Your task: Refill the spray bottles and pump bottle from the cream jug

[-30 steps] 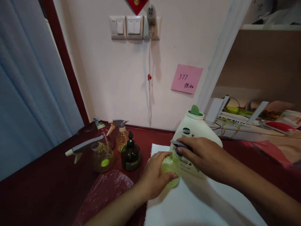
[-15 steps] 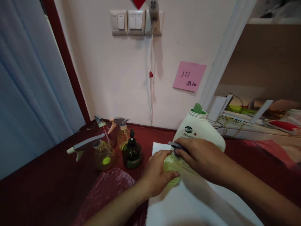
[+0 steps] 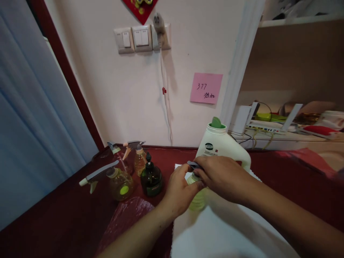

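A clear spray bottle (image 3: 198,202) with pale yellow-green liquid stands on a white sheet (image 3: 215,233). My left hand (image 3: 177,190) is closed around its upper part, thumb across the front near the neck. Over the bottle's top, my right hand (image 3: 220,175) grips the grey trigger spray head (image 3: 194,165), most of which its fingers hide. Whether the head is fully seated on the neck I cannot tell. Just behind the hands stands a large pale green jug (image 3: 225,143) with an open mouth and a green spout inside.
To the left stand a round spray bottle (image 3: 121,186), a dark green pump bottle (image 3: 152,181), an amber spray bottle (image 3: 139,161) and a pinkish spray bottle (image 3: 118,152). A crumpled red plastic bag (image 3: 126,218) lies in front of them. A white router (image 3: 266,125) occupies the right-hand shelf.
My left hand has slid up from the bottle's body towards its neck, its thumb now close to my right fingers. The camera view has shifted slightly.
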Demonstrator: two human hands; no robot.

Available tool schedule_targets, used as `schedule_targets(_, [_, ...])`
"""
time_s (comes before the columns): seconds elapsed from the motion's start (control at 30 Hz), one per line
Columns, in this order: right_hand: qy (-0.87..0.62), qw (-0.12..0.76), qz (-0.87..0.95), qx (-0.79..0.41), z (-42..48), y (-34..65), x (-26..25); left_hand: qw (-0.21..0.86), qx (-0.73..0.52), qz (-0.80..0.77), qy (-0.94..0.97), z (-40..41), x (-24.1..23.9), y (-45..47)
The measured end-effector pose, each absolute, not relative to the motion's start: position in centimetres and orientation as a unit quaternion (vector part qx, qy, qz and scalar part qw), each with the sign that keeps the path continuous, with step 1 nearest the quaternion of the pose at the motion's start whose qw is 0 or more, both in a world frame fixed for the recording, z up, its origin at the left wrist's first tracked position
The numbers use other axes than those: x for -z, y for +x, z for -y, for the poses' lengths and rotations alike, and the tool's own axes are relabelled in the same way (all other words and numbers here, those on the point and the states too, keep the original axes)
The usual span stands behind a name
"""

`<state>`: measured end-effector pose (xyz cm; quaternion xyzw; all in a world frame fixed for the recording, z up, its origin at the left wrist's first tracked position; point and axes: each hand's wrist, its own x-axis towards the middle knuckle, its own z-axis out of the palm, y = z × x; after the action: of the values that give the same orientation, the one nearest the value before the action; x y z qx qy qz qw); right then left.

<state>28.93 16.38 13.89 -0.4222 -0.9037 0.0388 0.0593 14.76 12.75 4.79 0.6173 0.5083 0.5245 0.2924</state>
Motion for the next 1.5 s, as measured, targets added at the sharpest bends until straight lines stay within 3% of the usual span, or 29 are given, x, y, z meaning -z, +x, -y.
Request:
schedule_targets(0.3, [-0.386,0.1,0.916,-0.036,-16.3,29.7,-14.6,0.24,-0.563,-0.525,0.591,-13.5,-3.8,15.2])
schedule_targets(0.67, [-0.363,0.08,0.928,-0.028,-16.0,29.3,-14.5,0.4,-0.555,-0.442,0.58,-13.4,-3.2,14.9])
schedule_targets(0.9, [-0.358,0.097,0.928,-0.015,-16.4,29.1,-14.1,0.32,-0.612,-0.495,0.528,-14.0,-3.2,16.2])
schedule_targets(1.23, [-0.354,0.086,0.931,-0.007,-16.5,29.3,-14.0,0.404,-0.55,-0.43,0.591,-13.8,-2.9,14.6])
schedule_targets(1.5, [-0.354,0.094,0.931,-0.005,-16.4,29.1,-13.9,0.332,-0.613,-0.479,0.534,-14.2,-2.8,15.6])
